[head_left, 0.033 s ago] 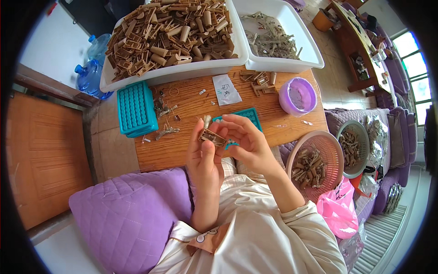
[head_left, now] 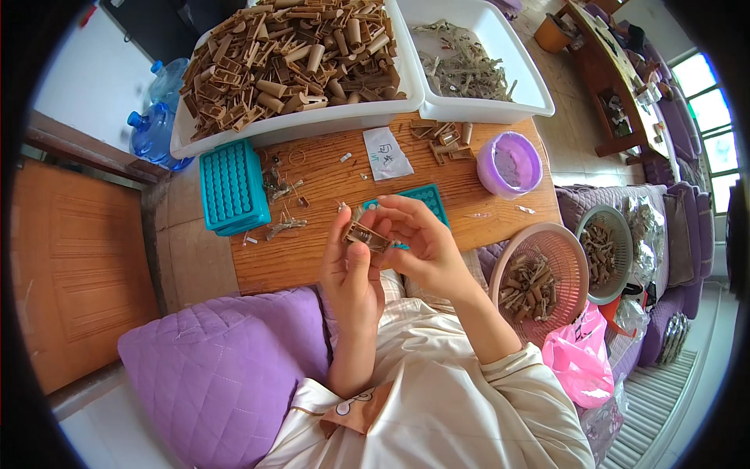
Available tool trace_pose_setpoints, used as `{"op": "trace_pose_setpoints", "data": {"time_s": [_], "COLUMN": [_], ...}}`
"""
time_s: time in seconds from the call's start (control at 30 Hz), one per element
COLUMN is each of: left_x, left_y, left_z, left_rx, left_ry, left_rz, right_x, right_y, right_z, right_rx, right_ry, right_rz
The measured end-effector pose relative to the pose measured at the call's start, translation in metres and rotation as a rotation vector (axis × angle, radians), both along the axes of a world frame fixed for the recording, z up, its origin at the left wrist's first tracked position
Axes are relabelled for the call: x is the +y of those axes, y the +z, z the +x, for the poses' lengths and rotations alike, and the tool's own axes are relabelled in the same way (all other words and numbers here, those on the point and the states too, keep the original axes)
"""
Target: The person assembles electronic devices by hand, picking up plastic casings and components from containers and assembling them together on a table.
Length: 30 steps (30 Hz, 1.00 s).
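Above the near edge of the table, my left hand [head_left: 351,273] grips a small brown plastic housing [head_left: 364,235], open-sided like a little frame, between thumb and fingers. A pale bit of wiring seems to stick out at its top. My right hand [head_left: 428,252] is curled round the housing's right end, thumb and fingertips closed there; the exact contact is partly hidden. Behind the fingers lies a teal tray [head_left: 428,202], mostly covered by my hands. Left of them, small wired parts [head_left: 287,225] are scattered on the wooden table [head_left: 328,176].
A white bin [head_left: 312,121] heaped with brown housings and another white bin [head_left: 500,113] with wired parts stand at the back. Stacked teal trays [head_left: 232,187] sit left. A paper note [head_left: 387,153], loose housings [head_left: 447,143] and a purple tub [head_left: 509,166] lie rightward; baskets [head_left: 574,258] stand beyond.
The housing has tilted slightly in my left hand, its right end lower. My right fingers have closed in on that end. The pale bit at the top shows less.
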<state>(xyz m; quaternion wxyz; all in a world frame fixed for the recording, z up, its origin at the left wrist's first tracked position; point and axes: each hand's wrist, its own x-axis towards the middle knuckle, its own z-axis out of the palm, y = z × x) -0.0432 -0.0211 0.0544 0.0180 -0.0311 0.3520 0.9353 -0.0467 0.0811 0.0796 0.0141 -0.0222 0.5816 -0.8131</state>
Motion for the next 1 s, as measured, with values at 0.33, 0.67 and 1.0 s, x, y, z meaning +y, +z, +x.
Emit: {"op": "trace_pose_setpoints", "data": {"time_s": [0.33,0.67,1.0], "left_x": [0.006,-0.011,-0.007], "left_y": [-0.014,-0.018,-0.033], "left_z": [0.009,-0.012,-0.017], "left_rx": [0.180,-0.106,-0.192], "left_ry": [0.004,-0.115,-0.260], "left_rz": [-0.630,-0.121,-0.111], "right_x": [0.017,0.086,0.070], "right_y": [0.000,-0.048,-0.086], "right_z": [-0.010,-0.034,-0.031], "right_rx": [-0.232,-0.070,0.125], "right_ry": [0.179,-0.033,-0.143], "right_rz": [0.121,0.821,1.387]}}
